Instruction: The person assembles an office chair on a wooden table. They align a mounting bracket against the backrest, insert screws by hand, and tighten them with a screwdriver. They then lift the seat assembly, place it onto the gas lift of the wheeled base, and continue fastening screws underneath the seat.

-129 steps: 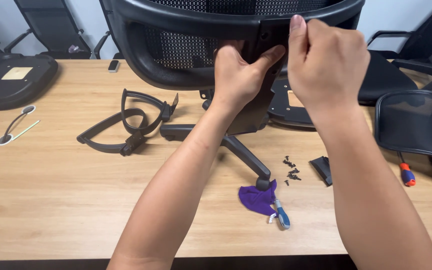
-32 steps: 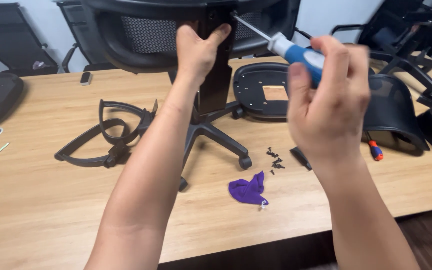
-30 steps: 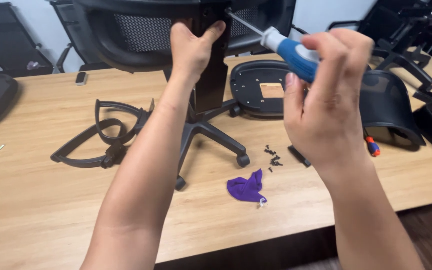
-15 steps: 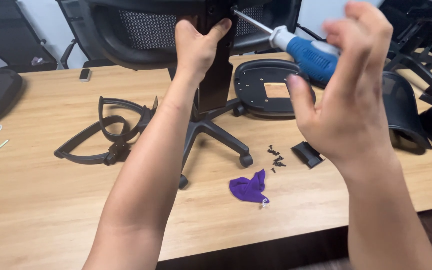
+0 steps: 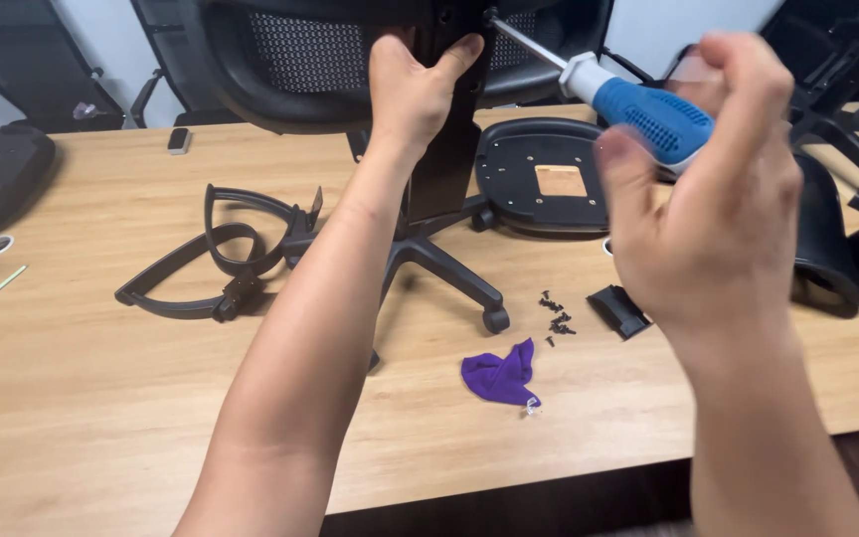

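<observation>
The left hand [image 5: 418, 85] grips the black spine of the mesh chair back [image 5: 310, 60], fingers wrapped round it and thumb pressed on its front face. The right hand [image 5: 718, 189] closes loosely on the blue-handled screwdriver [image 5: 638, 104] — its shaft tip meets the top of that spine, just right of the left hand. Below the spine stands the star base [image 5: 449, 268]; right of the base lie loose screws [image 5: 554, 316], a purple cloth [image 5: 501, 374] and the seat pan [image 5: 549, 174] on the wooden table [image 5: 101, 398].

Furniture assembly workshop: long wooden table [image 5: 82, 398] strewn with chair parts (black armrests [image 5: 221, 259], a seat pan [image 5: 549, 179], loose screws [image 5: 555, 316]), a wheeled chair base [image 5: 449, 268] standing on it, more office chairs [image 5: 32, 70] behind.
</observation>
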